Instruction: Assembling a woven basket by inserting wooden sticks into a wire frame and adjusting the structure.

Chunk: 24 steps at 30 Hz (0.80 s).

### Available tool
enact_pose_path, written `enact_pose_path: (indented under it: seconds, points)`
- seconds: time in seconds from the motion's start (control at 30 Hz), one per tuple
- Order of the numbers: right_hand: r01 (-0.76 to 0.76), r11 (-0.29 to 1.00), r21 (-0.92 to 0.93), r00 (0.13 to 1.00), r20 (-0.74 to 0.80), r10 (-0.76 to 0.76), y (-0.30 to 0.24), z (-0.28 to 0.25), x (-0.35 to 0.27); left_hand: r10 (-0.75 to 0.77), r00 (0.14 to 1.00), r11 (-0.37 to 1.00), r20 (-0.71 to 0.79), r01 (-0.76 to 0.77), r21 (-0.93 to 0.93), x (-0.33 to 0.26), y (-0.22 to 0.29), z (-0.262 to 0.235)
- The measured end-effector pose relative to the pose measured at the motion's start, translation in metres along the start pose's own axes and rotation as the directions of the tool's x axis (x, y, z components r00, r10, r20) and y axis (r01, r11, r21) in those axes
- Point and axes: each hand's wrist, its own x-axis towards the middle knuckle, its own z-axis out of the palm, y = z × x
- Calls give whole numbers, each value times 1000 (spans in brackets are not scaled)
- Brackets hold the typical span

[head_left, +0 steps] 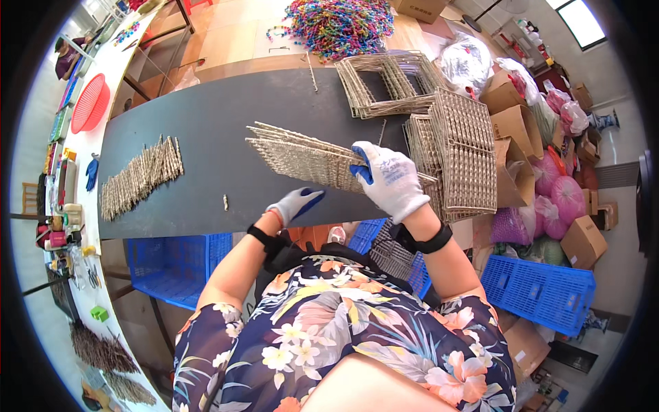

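My right hand [395, 180], in a white glove with blue palm, grips the right end of a stack of beige woven wire panels [302, 159]. The stack is tilted over the dark table [226, 137], its layers fanning slightly at the left end. Nearer the table's front edge is my left hand [296, 206], gloved alike, with thumb and fingers apart and nothing in it. It is below the panels, not touching them. More woven panels [467, 151] stand piled just right of my right hand. A row of short twisted beige pieces [144, 177] lies at the table's left, with one loose piece [225, 202] closer in.
Open beige frames [388, 86] lie at the back right, below a heap of colourful beads [340, 27]. Blue crates [171, 271] [539, 292] stand below the table and at right. Cardboard boxes [511, 168] and pink bags [566, 199] crowd the right side.
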Motion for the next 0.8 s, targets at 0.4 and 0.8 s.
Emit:
enact_pose_path:
  seconds: [0.4,0.8]
  points:
    - [88,988,-125,984,167,-66,-7,117,10,383,837,915,-391,-402,37,-28,-45,-137]
    - [-149,989,5,904,406,134,2,95,50,333,930,931,-153,-350,-104,-27,-34,-162]
